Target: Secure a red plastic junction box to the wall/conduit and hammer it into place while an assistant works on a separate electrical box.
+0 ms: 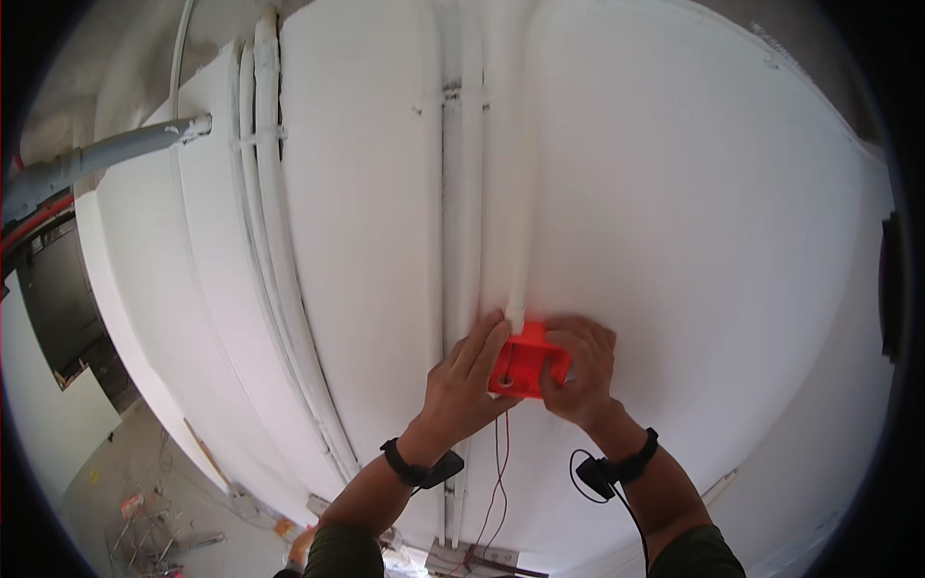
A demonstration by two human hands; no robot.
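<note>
A bright red, open-fronted electrical box (521,370) sits against the white wall, right at the lower end of a white conduit pipe (521,241). My left hand (464,385) holds the box's left side, its fingers pointing up along the edge toward the pipe end and its thumb low by the bottom edge. On the other side, my right hand (584,370) grips the box with its thumb over the front opening; its upper fingers are slightly blurred. Thin red and dark wires (502,472) hang below the box. Whether the pipe enters the box is partly hidden.
More white pipes (469,222) run down the wall left of the box, with another group (270,212) further left. A grey pipe (125,146) juts out at upper left. A grey metal box (472,559) sits below the wires. Clutter (145,539) covers the lower-left floor.
</note>
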